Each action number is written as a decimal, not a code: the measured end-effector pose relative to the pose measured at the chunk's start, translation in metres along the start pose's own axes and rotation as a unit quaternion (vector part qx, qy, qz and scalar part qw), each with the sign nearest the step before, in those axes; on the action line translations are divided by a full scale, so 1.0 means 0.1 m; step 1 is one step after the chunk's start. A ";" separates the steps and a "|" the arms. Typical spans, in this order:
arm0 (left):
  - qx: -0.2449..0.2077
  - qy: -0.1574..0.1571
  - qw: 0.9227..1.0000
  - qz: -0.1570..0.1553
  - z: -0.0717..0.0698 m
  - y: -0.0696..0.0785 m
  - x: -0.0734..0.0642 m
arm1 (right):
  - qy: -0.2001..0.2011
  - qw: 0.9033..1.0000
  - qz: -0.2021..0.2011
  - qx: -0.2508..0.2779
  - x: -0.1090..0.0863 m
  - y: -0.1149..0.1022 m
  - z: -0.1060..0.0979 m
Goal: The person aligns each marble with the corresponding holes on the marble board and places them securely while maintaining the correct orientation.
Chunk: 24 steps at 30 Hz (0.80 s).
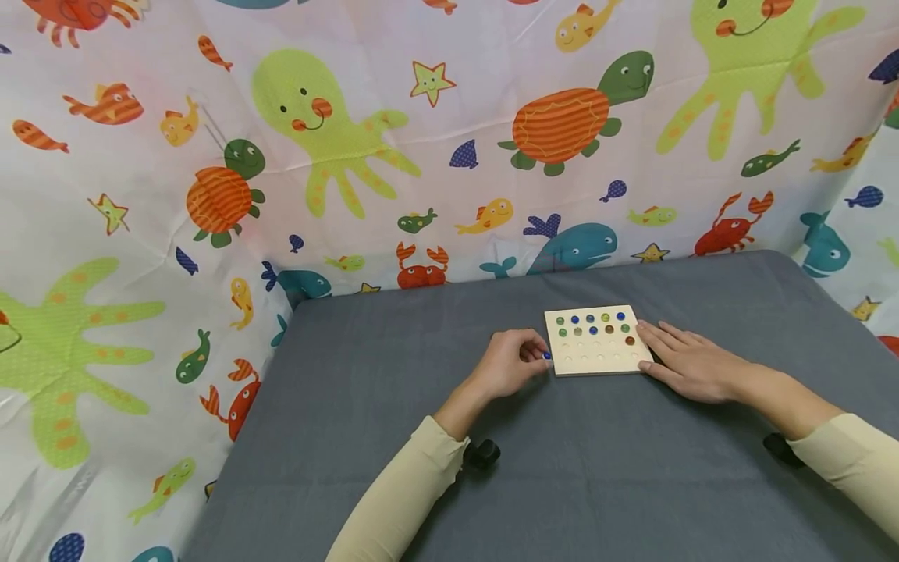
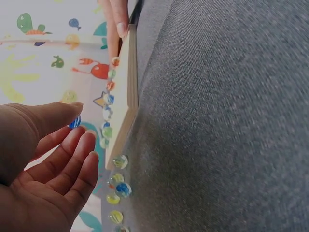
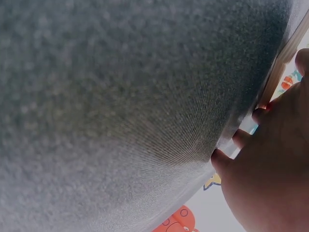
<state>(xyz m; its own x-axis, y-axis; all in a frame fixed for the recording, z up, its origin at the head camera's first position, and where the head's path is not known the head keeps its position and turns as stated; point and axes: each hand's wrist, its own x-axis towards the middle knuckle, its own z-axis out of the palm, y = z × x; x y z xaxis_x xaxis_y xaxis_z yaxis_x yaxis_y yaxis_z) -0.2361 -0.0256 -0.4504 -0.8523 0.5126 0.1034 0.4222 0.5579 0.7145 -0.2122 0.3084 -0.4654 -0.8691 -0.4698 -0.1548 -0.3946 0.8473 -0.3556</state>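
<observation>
A pale wooden board (image 1: 597, 365) with rows of round hollows lies flat on the grey cloth. Coloured glass marbles fill its two far rows, and a single reddish-brown marble (image 1: 629, 340) sits at the right end of the third row. At the board's left edge my left hand (image 1: 511, 363) pinches a blue marble (image 2: 74, 122) between thumb and fingertips. My right hand (image 1: 691, 363) rests against the board's right edge, its fingers extended and the thumb near the front corner. In the right wrist view, the right hand (image 3: 270, 164) hides most of the board.
Several loose marbles (image 2: 116, 198) lie on the cloth to the left of the board, hidden behind the left hand in the head view. A curtain (image 1: 379, 156) printed with sea animals hangs behind and to the sides of the grey-covered table (image 1: 365, 437).
</observation>
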 end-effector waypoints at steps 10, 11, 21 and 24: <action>-0.012 -0.008 1.000 0.010 0.04 0.12 0.09 | 0.006 1.000 -0.002 -0.006 -0.01 0.01 0.01; -0.015 -0.009 1.000 0.009 0.05 0.14 0.10 | 0.007 1.000 -0.003 -0.009 -0.01 0.01 0.02; -0.014 -0.013 1.000 0.011 0.18 0.29 0.22 | 0.014 1.000 -0.005 -0.019 -0.02 0.00 0.07; -0.009 -0.011 1.000 0.018 0.21 0.34 0.29 | 0.015 1.000 -0.001 -0.025 -0.01 0.01 0.04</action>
<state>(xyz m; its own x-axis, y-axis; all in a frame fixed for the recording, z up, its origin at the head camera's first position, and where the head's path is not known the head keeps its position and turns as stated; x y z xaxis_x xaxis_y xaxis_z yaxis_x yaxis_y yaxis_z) -0.2402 0.0219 -0.4376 -0.8301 0.5458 0.1145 0.4464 0.5272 0.7231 -0.2103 0.3090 -0.4693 -0.8764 -0.4651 -0.1250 -0.4112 0.8578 -0.3085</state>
